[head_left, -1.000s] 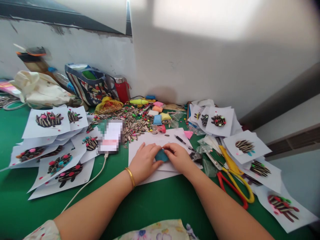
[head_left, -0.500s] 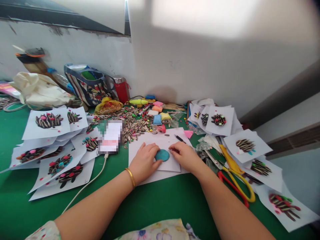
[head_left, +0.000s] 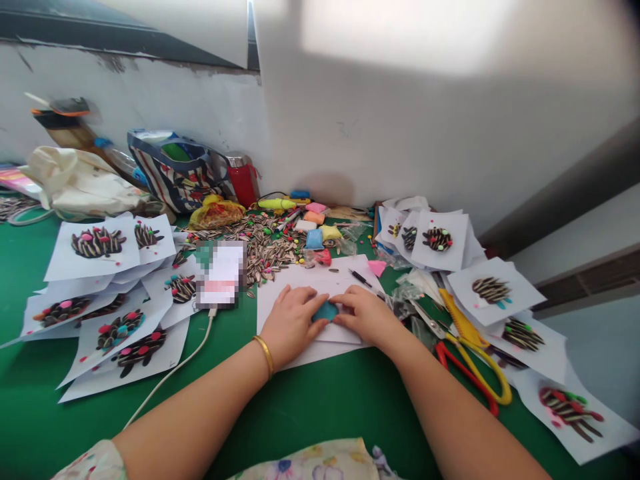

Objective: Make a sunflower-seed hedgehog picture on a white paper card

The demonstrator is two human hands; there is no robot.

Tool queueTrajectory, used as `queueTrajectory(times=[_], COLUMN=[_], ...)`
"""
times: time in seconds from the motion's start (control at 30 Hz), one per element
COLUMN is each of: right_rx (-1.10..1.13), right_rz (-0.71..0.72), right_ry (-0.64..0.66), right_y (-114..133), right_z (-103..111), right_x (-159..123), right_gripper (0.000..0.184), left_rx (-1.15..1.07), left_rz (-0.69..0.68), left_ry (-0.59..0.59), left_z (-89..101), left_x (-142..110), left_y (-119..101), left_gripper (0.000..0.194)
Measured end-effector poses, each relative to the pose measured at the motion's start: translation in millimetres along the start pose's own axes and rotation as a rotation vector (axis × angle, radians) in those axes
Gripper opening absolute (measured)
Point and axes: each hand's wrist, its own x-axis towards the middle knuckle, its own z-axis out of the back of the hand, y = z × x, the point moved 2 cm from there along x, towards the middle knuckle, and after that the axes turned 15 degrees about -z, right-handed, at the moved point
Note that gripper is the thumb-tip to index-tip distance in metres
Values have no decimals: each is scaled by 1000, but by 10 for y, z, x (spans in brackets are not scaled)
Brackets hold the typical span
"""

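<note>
A flat, rounded piece of blue modelling clay [head_left: 326, 312] lies on folded white paper [head_left: 340, 335] in front of me. My left hand [head_left: 295, 319] grips its left side between thumb and fingers, a gold bangle on the wrist. On the opposite edge, my right hand [head_left: 364, 312] pinches the clay with thumb and fingertips. Part of the clay is hidden beneath the fingers of both hands. Just beyond my right hand, a black pen [head_left: 361, 277] rests on the paper.
Sunflower seeds [head_left: 273, 250] and small clay packets [head_left: 315, 239] cover the table's back. Seed-decorated cards [head_left: 100, 247] are stacked left, with more cards [head_left: 493, 292] at right. Scissors [head_left: 443, 330] and a yellow-handled cutter lie right. A cable runs from the blurred phone [head_left: 221, 273].
My right hand has moved left onto the clay, and its fingers now press the right edge. My left fingers have come further over the clay, so less of it shows.
</note>
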Motion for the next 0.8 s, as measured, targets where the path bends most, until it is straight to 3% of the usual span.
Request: queueTrajectory(times=[0.47,0.63,0.8], right_rx=[-64,-115,-137], right_rz=[31,30,48], right_ry=[55,90,25], right_y=[73,155,143], right_z=[85,174,83], right_x=[-90,-248,-386], right_gripper=[46,41,46], left_rx=[14,-21,-34], left_rz=[0,-1,8], left_ry=[-13,-8,19], left_z=[-12,-8,-10], left_x=[-18,-31,-43], left_y=[-1,32,52], left_gripper=[37,56,61])
